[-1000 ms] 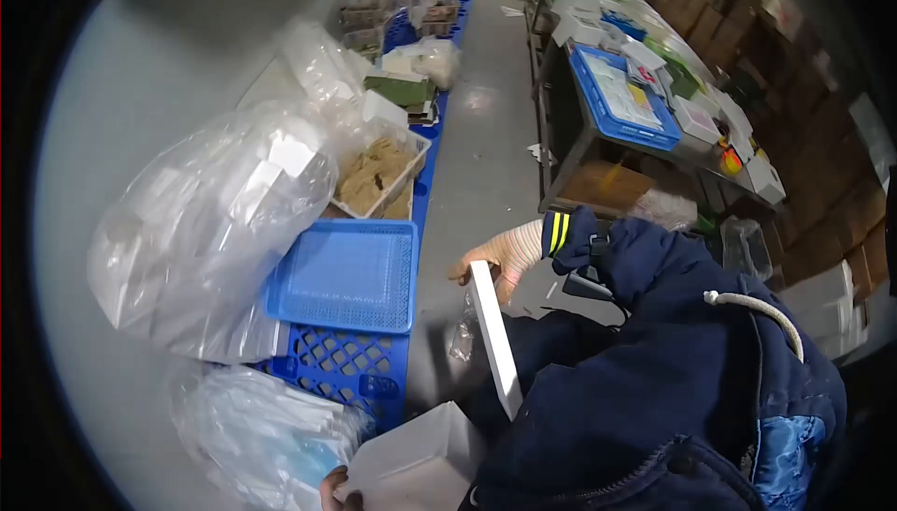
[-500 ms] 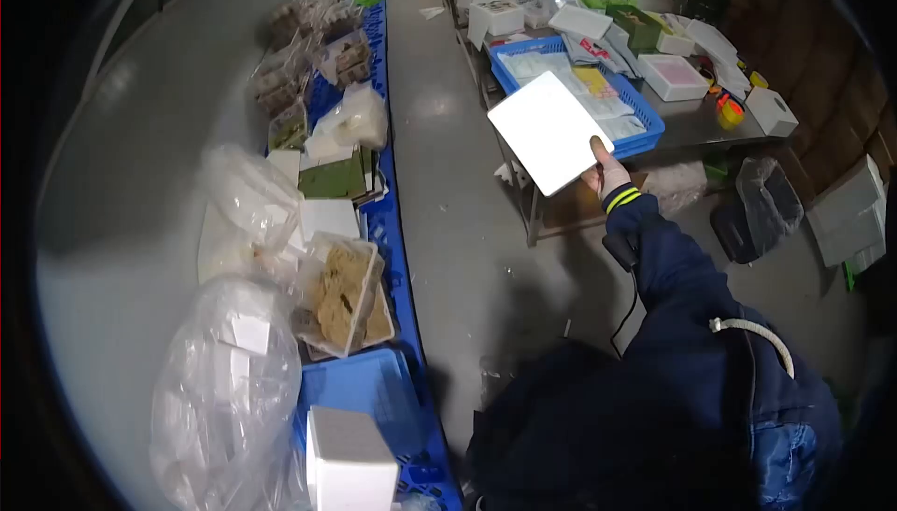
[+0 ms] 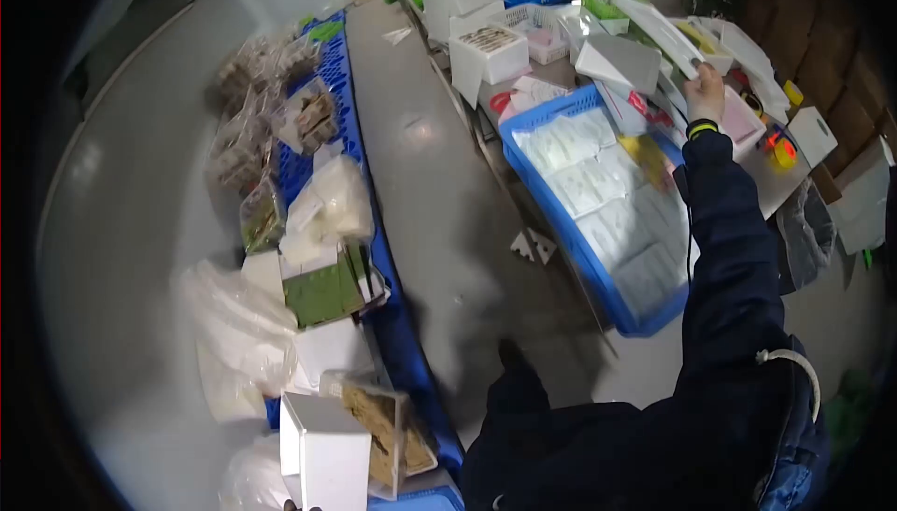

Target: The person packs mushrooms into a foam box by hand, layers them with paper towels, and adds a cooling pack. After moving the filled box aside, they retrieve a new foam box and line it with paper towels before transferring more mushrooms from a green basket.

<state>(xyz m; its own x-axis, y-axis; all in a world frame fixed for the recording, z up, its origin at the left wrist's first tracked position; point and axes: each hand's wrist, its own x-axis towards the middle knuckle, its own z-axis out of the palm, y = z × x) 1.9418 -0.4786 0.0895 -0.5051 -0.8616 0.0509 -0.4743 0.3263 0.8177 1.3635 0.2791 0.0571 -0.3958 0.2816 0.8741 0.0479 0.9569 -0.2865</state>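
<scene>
My right hand (image 3: pixel 707 95) reaches over the table and grips the near end of a white foam lid (image 3: pixel 657 33), which is tilted and seen nearly edge-on. Below that arm, a blue plastic basket (image 3: pixel 551 198) holds several flat white packets. At the bottom left is a white foam box (image 3: pixel 334 455), its opening turned to the left. Dark fingertips of my left hand (image 3: pixel 301 506) show at its lower edge, closed on the box; the rest of that hand is out of frame.
On the left, a blue slatted platform (image 3: pixel 348 91) bears bagged goods, a green box (image 3: pixel 322 294) and a clear tub of brown material (image 3: pixel 378 427). White boxes, green trays and a yellow-orange tape roll (image 3: pixel 783 151) crowd the table. A bin with a clear liner (image 3: pixel 808 231) stands right.
My right hand has carried the white lid away from above the blue basket, farther back over the table, and turned it edge-on. The white foam box has shifted in front of the tub.
</scene>
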